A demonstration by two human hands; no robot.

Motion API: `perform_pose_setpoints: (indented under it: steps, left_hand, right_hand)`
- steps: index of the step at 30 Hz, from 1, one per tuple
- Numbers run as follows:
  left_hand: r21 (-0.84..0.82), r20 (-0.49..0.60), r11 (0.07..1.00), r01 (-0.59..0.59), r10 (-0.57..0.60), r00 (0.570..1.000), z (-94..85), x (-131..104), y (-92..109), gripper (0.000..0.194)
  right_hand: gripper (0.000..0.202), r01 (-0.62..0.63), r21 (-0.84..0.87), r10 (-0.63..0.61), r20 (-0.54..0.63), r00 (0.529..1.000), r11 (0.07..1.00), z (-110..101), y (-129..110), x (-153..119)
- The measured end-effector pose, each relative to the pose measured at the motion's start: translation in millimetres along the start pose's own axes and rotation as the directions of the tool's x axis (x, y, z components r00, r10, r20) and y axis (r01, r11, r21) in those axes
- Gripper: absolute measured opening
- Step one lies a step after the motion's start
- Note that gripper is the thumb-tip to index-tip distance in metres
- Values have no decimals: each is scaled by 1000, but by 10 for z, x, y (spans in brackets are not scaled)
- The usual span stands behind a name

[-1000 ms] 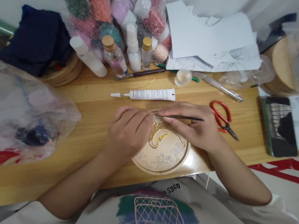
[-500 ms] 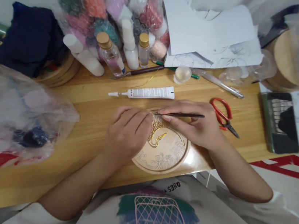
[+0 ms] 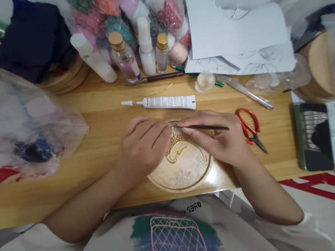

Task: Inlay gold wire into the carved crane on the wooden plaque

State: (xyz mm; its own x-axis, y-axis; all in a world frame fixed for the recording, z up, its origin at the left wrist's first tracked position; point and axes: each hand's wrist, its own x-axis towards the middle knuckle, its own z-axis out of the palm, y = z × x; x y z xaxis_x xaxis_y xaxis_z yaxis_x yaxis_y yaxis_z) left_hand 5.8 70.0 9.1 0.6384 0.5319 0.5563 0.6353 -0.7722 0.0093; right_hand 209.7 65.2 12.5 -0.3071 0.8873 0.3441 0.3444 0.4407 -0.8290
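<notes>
- Barely anything has changed over the last second; both hands keep their places at the round panel (image 3: 193, 160), and only the framing has drifted slightly; that suggests slow, close work held to one spot on the panel's far part.
- The right hand (image 3: 225, 143) has its grip pinched together on a slim dark tool (image 3: 209, 127), which points in at the far, gold-lined area; its tip is too small to tell whether it touches.
- The left hand (image 3: 147, 144) lies over the panel's left side, fingers side by side; whether its grip is closed on anything cannot be told.
- The panel sits near the front edge of the wood-grained bench (image 3: 98, 114), between the hands; it is a pale, smooth disc with fine grey wave drawing (image 3: 186, 177) on its near part; shiny gold lines (image 3: 181, 153) form a beak-like curve and small scale-like cells.
- Beyond it lies a white squeeze tube (image 3: 169, 102), tapering to its nozzle; glossy red-handled pliers (image 3: 255, 136) rest just beside the right hand; a crumpled, translucent plastic bag (image 3: 56, 127) slumps at the left.
</notes>
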Motion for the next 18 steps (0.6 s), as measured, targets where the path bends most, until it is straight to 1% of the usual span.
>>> perform_pose_setpoints:
  steps: [7, 18]
  left_hand:
    - [-2, 6, 1000, 7, -7, 1000, 0, 8, 9, 9]
    - [-4, -28, 1000, 24, -24, 999, 3, 9, 15, 9]
  right_hand:
    - [14, 17, -4, -17, 0, 1000, 1000, -13, -8, 6]
    - [15, 8, 3, -8, 2, 1000, 1000, -18, -14, 3]
